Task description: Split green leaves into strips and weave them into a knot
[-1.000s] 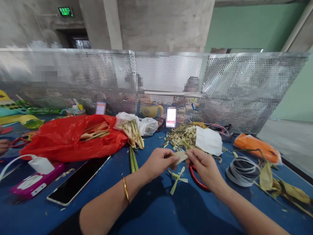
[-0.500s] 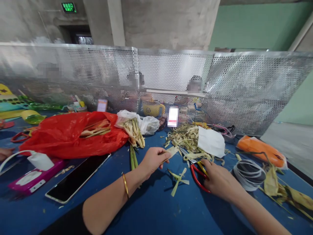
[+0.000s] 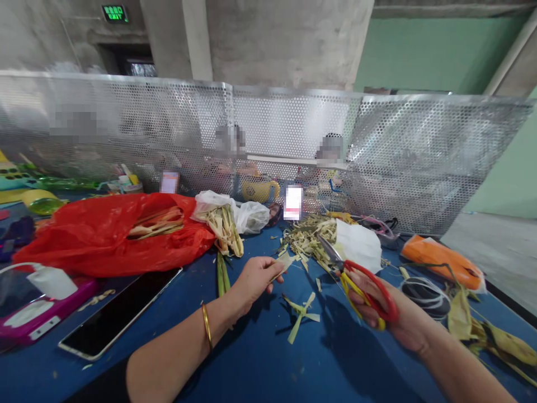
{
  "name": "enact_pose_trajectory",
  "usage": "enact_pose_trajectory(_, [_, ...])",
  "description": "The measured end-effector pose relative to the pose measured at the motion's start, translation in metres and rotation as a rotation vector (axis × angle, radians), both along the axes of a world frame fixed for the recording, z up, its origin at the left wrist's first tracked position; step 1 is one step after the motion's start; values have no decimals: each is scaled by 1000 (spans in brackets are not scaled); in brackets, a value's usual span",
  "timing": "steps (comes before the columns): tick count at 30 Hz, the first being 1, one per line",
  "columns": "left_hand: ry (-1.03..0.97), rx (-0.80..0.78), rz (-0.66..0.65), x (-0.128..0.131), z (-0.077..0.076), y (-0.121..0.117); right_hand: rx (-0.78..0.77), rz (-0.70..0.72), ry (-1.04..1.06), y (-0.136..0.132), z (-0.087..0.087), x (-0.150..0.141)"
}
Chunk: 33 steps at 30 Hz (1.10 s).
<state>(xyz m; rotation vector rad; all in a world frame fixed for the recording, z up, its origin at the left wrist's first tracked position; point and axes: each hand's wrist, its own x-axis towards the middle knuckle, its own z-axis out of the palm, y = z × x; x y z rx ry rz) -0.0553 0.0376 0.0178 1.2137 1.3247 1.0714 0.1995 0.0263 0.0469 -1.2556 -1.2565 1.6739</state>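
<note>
My left hand [image 3: 258, 280], with a gold bangle on the wrist, pinches a pale strip of dried leaf [image 3: 286, 261] over the middle of the table. In my right hand [image 3: 369, 302] is a pair of scissors [image 3: 364, 285] with red and yellow handles, raised off the table and pointing up and left. Their blades lie in front of a heap of leaf scraps [image 3: 312, 235] and a white sheet [image 3: 356, 246]. Between my hands a small cross of woven leaf strips [image 3: 302, 314] lies on the blue table [image 3: 268, 364].
To the left are a red plastic bag [image 3: 100, 240] of dried leaves, a phone [image 3: 121, 313] and a purple power strip [image 3: 42, 319]. An orange packet [image 3: 444, 260], a spool of white cord [image 3: 425, 296] and dried husks [image 3: 461, 319] lie right. A perforated metal screen [image 3: 285, 129] stands behind.
My right hand has lifted the scissors from the table and turned them so the blades point up and left. The left hand keeps its pinch on the leaf strip. The view has shifted slightly.
</note>
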Motion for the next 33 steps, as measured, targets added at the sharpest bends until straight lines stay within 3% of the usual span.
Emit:
enact_pose_trajectory(5, [-13, -7, 22, 1, 4, -3, 71, 11, -15, -2, -3, -6])
enact_pose_trajectory(11, [-40, -10, 43, 1, 9, -3, 362, 188, -359, -8, -4, -8])
enact_pose_trajectory(15, [-68, 36, 45, 1, 8, -2, 394, 250, -544, -12, -3, -12])
enact_pose_trajectory(33, [-29, 49, -34, 8, 4, -7, 427, 252, -426, -12, -7, -19])
